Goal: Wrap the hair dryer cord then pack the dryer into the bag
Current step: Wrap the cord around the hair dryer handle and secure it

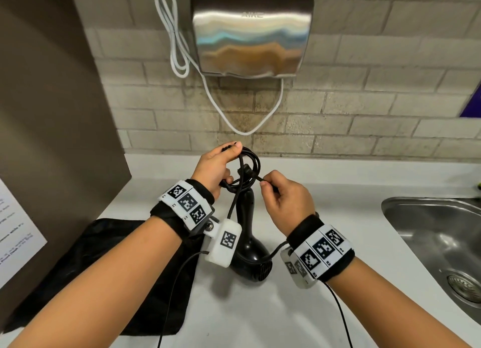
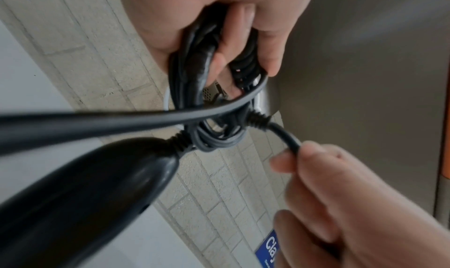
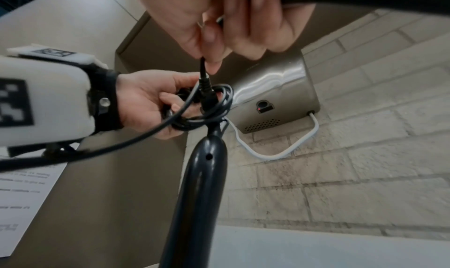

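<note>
A black hair dryer (image 1: 248, 246) stands with its head on the white counter and its handle (image 3: 194, 191) pointing up. My left hand (image 1: 216, 165) grips the coiled black cord (image 1: 250, 165) above the handle's end; the coils (image 2: 194, 64) pass through its curled fingers. My right hand (image 1: 283, 194) pinches the cord (image 2: 289, 139) just behind the plug, between thumb and forefinger, and holds the plug (image 3: 207, 93) inside the loop. A flat black bag (image 1: 122, 269) lies on the counter at the left, under my left forearm.
A steel hand dryer (image 1: 251, 32) with a white cable (image 1: 179, 48) hangs on the brick wall behind. A steel sink (image 1: 440, 243) sits at the right. A brown panel (image 1: 52, 100) with a printed sheet (image 1: 15, 233) stands at the left.
</note>
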